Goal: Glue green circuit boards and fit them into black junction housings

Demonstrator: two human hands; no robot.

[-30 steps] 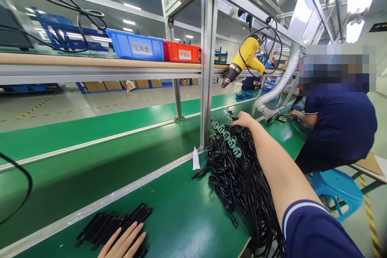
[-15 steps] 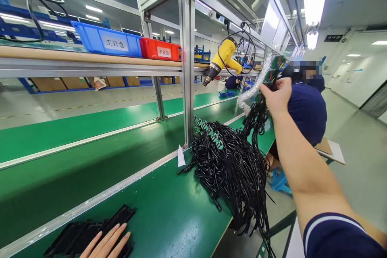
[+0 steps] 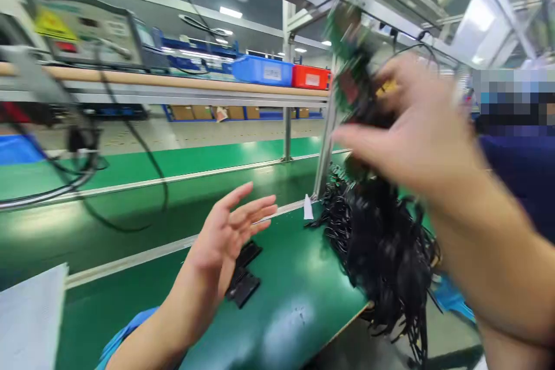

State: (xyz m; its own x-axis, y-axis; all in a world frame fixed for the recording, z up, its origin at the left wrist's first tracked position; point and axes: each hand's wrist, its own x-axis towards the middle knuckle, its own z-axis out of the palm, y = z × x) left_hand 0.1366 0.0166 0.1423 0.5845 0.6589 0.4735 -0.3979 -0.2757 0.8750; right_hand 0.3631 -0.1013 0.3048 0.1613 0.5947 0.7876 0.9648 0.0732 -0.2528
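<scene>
My right hand (image 3: 411, 133) is raised close to the camera, blurred by motion, and grips a bundle of black cables with green tags (image 3: 359, 92); the cables hang down from it. Below it a large pile of black cables (image 3: 381, 248) spills over the front edge of the green bench (image 3: 286, 312). My left hand (image 3: 229, 231) is lifted above the bench with fingers spread, holding nothing. Just under it lie flat black plastic parts (image 3: 243, 283).
A person in dark blue (image 3: 520, 173) works at the right. A shelf rail carries a blue bin (image 3: 262, 70), a red bin (image 3: 310, 77) and a control box (image 3: 82, 34) with cables. Metal posts (image 3: 327, 127) stand behind the pile. White paper (image 3: 30, 318) lies at lower left.
My right hand has pulled the cable bundle up and toward me. My left hand has risen off the black parts with fingers spread. The view has swung left.
</scene>
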